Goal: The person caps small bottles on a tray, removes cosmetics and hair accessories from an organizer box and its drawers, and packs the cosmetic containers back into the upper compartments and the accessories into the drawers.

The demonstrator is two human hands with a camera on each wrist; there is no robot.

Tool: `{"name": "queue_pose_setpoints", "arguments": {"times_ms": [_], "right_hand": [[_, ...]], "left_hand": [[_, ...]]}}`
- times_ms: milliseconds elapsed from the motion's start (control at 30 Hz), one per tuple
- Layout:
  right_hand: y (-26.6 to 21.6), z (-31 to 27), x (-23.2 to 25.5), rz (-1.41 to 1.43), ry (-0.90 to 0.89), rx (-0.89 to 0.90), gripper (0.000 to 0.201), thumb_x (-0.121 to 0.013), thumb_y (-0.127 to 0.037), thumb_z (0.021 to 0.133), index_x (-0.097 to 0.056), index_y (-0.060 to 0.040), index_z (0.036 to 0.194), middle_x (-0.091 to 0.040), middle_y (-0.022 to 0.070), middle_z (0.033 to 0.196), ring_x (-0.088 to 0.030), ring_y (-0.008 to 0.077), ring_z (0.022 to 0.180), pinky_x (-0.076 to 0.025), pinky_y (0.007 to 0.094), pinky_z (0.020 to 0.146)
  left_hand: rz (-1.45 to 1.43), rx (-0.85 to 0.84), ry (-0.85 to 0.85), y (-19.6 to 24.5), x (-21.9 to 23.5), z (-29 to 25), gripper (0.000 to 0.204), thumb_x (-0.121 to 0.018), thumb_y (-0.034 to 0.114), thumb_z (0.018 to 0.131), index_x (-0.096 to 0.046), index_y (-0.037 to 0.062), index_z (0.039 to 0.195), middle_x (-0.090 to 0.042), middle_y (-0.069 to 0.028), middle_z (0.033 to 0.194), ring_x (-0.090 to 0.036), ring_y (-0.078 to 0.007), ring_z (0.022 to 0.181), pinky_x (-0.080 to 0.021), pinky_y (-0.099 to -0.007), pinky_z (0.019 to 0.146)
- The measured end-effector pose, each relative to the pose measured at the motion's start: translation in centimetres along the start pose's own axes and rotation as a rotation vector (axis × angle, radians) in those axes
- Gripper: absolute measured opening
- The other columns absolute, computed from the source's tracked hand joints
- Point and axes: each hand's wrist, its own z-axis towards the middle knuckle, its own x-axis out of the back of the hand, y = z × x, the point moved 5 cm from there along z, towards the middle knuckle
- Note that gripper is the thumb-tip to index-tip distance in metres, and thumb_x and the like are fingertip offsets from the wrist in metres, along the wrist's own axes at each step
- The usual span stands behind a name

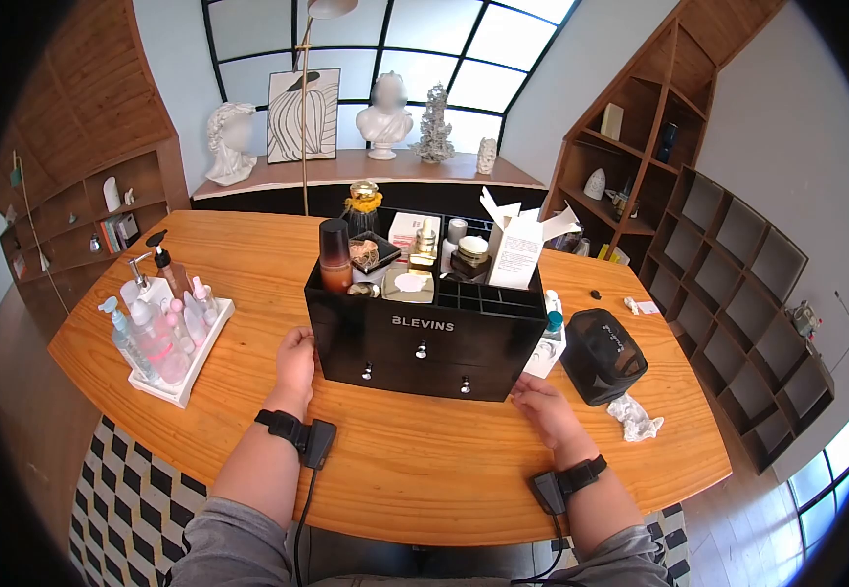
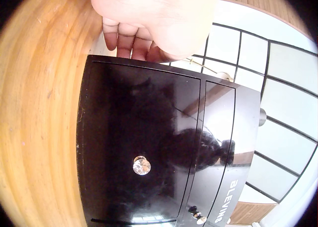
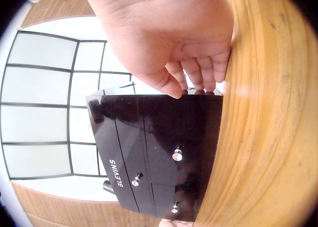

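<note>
A black glossy makeup organizer [image 1: 385, 342] marked BLEVINS stands on the wooden table, with clear knobs on its drawers. My left hand [image 1: 295, 362] is at its lower left side, fingers stretched along the side wall in the left wrist view. At the lower right corner is my right hand [image 1: 544, 406], its fingertips against the side panel and the thumb by the front edge. In the top compartments are a brown pump-type bottle [image 1: 335, 256], a gold-capped bottle [image 1: 424, 245], a dark jar with a pale lid [image 1: 470, 259] and an opened white box [image 1: 514, 256].
A white tray [image 1: 186, 391] of pink and clear bottles sits at the left. To the right are a black mesh pouch [image 1: 603, 357], a crumpled tissue [image 1: 634, 419] and a white box [image 1: 544, 358] beside the organizer. The wooden table [image 1: 405, 470] has a curved front edge.
</note>
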Motion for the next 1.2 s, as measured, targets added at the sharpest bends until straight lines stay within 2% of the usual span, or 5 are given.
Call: {"name": "queue_pose_setpoints", "arguments": {"times_ms": [667,833,933,1000,1200], "right_hand": [[-0.5,0.0,-0.2,0.013,-0.062,0.008,0.052,-0.050,0.000,0.089,-0.041,0.0026,0.140,-0.049,0.0085,0.136,-0.045,0.0191,0.127,-0.035,0.0270,0.105],[-0.7,0.2,-1.0,-0.008,-0.105,0.042,0.048,-0.047,0.001,0.087,-0.047,0.0003,0.135,-0.055,0.0033,0.129,-0.050,0.0118,0.116,-0.039,0.0221,0.096],[-1.0,0.3,-1.0,-0.095,-0.098,-0.011,0.048,-0.046,0.002,0.085,-0.049,0.0008,0.133,-0.056,0.0027,0.126,-0.051,0.0105,0.112,-0.039,0.0205,0.094],[-1.0,0.8,-0.5,-0.062,-0.123,0.014,0.046,-0.048,0.000,0.087,-0.050,-0.0006,0.133,-0.057,0.0019,0.122,-0.051,0.0092,0.110,-0.039,0.0201,0.093],[-1.0,2.5,1.6,-0.137,0.010,-0.196,0.036,-0.055,-0.008,0.090,-0.055,-0.0049,0.126,-0.061,0.0031,0.112,-0.057,0.0110,0.105,-0.049,0.0262,0.084]], "left_hand": [[-0.008,0.019,0.003,0.6,-0.3,-0.1,0.016,-0.047,0.003,0.090,-0.062,0.0050,0.092,-0.058,0.0022,0.075,-0.050,-0.0070,0.064,-0.040,-0.0219,0.059],[0.055,0.049,-0.022,1.2,-0.6,-0.2,0.017,-0.047,0.004,0.091,-0.063,0.0054,0.094,-0.058,0.0011,0.077,-0.051,-0.0076,0.066,-0.040,-0.0219,0.061],[0.041,-0.092,0.000,1.9,0.1,0.0,0.017,-0.047,0.004,0.091,-0.059,0.0044,0.103,-0.058,-0.0005,0.083,-0.052,-0.0087,0.072,-0.041,-0.0221,0.065],[-0.109,-0.470,0.127,6.0,0.4,-0.2,0.024,-0.049,0.003,0.091,-0.053,0.0035,0.114,-0.058,-0.0025,0.090,-0.052,-0.0098,0.078,-0.041,-0.0227,0.070],[-0.149,-0.659,0.112,16.7,-4.8,-2.2,0.040,-0.055,0.005,0.089,-0.046,0.0048,0.128,-0.056,-0.0080,0.097,-0.054,-0.0147,0.092,-0.043,-0.0282,0.084]]}}
